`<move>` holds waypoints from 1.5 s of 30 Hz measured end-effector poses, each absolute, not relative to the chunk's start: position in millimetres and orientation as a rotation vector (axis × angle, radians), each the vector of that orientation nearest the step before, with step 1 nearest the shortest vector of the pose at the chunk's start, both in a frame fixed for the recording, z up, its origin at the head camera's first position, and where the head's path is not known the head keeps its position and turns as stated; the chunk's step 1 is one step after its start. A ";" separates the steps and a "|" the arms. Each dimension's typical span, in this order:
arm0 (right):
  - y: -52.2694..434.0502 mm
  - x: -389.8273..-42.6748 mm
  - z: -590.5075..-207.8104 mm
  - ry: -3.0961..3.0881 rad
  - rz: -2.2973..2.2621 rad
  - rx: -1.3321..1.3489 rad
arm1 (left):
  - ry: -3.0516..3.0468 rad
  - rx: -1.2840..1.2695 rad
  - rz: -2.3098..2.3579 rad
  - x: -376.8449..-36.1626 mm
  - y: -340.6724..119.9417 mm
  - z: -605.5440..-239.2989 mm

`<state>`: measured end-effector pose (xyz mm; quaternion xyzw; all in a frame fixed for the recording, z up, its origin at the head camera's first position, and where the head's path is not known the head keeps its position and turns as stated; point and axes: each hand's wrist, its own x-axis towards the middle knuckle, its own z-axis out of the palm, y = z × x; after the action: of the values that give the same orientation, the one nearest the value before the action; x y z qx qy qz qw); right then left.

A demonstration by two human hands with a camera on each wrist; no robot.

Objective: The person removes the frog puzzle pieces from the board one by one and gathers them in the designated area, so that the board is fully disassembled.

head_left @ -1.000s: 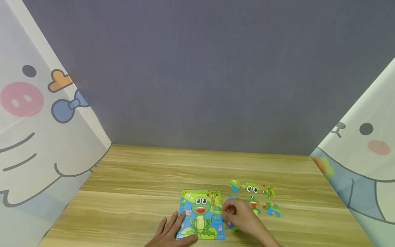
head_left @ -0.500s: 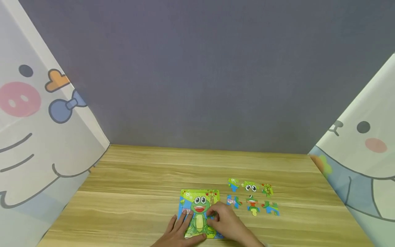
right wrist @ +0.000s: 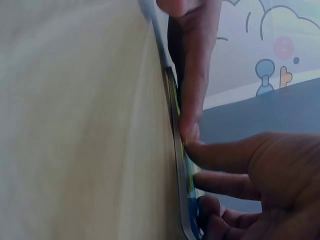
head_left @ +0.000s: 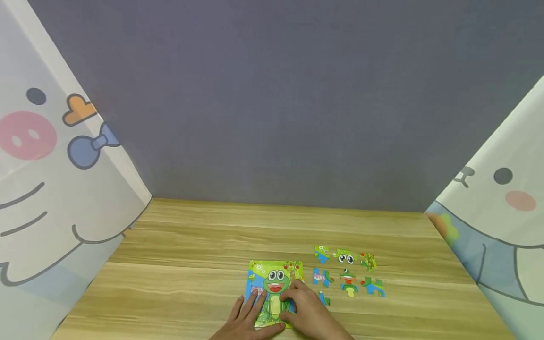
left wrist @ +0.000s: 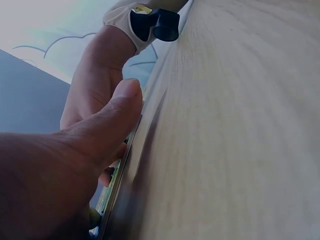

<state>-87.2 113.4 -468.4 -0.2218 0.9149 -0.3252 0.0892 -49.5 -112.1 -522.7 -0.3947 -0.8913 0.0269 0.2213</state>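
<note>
Pressing flat on the frog puzzle board [head_left: 275, 283], the left hand [head_left: 246, 317] lies with fingers [head_left: 254, 299] spread over its left edge, while the right hand [head_left: 307, 312] sets its fingertips [head_left: 290, 293] on the frog picture; whether they pinch a piece I cannot tell. Just right of those fingers lie 7 loose puzzle pieces [head_left: 348, 274] on the wooden tabletop [head_left: 191, 264].
</note>
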 end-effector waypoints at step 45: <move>118.4 -93.8 -469.4 2.500 -1.363 -0.730 | -2.373 -1.022 0.066 -52.6 -110.3 -532.2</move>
<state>-93.8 118.4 -469.4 -0.2470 0.8462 -0.4612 0.1009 -52.6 -110.3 -532.2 -0.3800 -0.8828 0.0245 0.2750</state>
